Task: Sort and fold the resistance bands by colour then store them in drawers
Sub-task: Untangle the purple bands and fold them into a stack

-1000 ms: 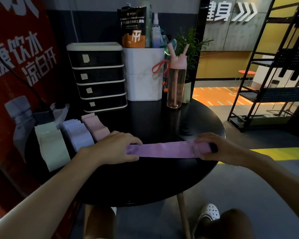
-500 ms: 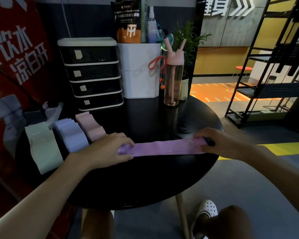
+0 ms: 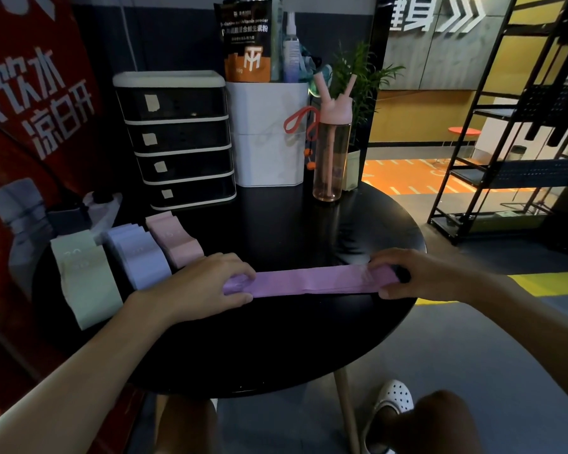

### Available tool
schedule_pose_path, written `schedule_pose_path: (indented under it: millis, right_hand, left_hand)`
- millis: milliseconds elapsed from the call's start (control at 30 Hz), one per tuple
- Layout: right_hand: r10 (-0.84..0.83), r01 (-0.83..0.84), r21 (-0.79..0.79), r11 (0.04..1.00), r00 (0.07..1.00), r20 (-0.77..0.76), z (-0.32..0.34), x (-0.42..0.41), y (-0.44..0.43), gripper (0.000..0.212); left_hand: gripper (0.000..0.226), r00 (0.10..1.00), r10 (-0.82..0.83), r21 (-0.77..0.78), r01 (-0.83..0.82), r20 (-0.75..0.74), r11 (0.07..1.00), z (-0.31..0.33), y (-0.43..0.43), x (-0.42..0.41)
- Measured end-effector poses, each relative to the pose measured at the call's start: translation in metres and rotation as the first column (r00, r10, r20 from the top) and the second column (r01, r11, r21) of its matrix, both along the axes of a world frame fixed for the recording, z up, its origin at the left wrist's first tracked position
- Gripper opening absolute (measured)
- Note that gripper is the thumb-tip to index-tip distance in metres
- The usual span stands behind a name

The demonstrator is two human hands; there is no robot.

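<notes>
Gripping purple band (image 3: 309, 283) ends, left hand (image 3: 204, 286), right hand (image 3: 420, 276), fingers (image 3: 240, 266) curled, drawer unit (image 3: 181, 139) behind

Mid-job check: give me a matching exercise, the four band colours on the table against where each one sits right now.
Things:
1 green stack
2 lilac stack
3 pink stack
4 purple band

Places:
A laid flat, gripped by left hand and right hand
B leftmost in the row
C closest to the drawer unit
D middle of the row

Pairs: 1-B, 2-D, 3-C, 4-A
</notes>
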State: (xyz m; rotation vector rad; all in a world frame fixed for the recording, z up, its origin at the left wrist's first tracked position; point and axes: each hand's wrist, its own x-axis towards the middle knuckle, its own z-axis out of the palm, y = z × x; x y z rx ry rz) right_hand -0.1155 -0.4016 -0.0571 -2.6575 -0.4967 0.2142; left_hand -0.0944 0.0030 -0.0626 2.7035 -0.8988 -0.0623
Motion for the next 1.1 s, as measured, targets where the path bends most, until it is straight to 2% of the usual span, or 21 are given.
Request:
schedule_pose_path:
  millis: [100, 233, 300, 367, 433, 467, 533, 633, 833, 967, 1100]
  right_hand:
    - [-0.040, 0.039, 0.034, 0.999, 0.998, 0.050, 0.000, 0.000, 0.003, 0.041]
    - [-0.060, 0.061, 0.014, 0.998, 0.998, -0.025, 0.006, -0.002, 0.012, 0.048]
    - [-0.088, 0.088, 0.016, 0.996, 0.996, 0.009, 0.006, 0.000, 0.016, 0.043]
    - [-0.101, 0.100, 0.019, 0.995, 0.993, 0.064, 0.005, 0.004, 0.018, 0.036]
    - [-0.055, 0.057, -0.026, 0.998, 0.995, 0.085, 0.004, 0.006, 0.021, 0.017]
    - [-0.031, 0.033, -0.028, 0.999, 0.997, 0.071, 0.005, 0.007, 0.023, 0.018]
    - [-0.039, 0.039, -0.007, 0.999, 0.998, 0.044, 0.006, 0.010, 0.024, 0.037]
    - [-0.063, 0.062, 0.016, 0.998, 0.995, 0.072, 0.003, 0.013, 0.023, 0.034]
    - [-0.132, 0.129, 0.046, 0.991, 0.988, 0.079, 0.005, 0.001, 0.026, 0.010]
    - [-0.179, 0.157, 0.155, 0.975, 0.974, 0.136, -0.001, -0.006, 0.025, 0.017]
    - [-0.240, 0.185, 0.273, 0.944, 0.953, 0.184, -0.009, -0.012, 0.027, 0.016]
  left_hand:
    - [0.038, 1.000, 0.003, 0.005, -0.003, -0.008, 1.000, 0.001, 0.000, 0.000]
    - [0.037, 0.999, 0.042, -0.027, -0.043, -0.033, 0.999, 0.004, -0.004, -0.003]
    - [0.038, 0.996, 0.088, -0.022, -0.089, -0.029, 0.996, 0.007, -0.008, -0.003]
    - [0.042, 0.992, 0.122, 0.049, -0.122, 0.012, 0.991, 0.009, -0.010, -0.003]
    - [0.045, 0.990, 0.141, 0.127, -0.144, 0.031, 0.981, 0.010, -0.011, -0.003]
    - [0.044, 0.988, 0.149, 0.158, -0.152, 0.027, 0.976, 0.011, -0.012, -0.002]
    - [0.040, 0.986, 0.163, 0.199, -0.163, 0.016, 0.966, 0.012, -0.011, -0.001]
    - [0.037, 0.985, 0.175, 0.223, -0.169, -0.006, 0.960, 0.015, -0.011, 0.001]
    - [0.028, 0.986, 0.162, 0.123, -0.156, -0.037, 0.980, 0.015, -0.011, 0.000]
    - [0.021, 0.987, 0.160, 0.097, -0.158, -0.021, 0.983, 0.015, -0.008, -0.003]
    - [0.029, 0.987, 0.160, 0.054, -0.158, -0.030, 0.986, 0.011, -0.008, -0.007]
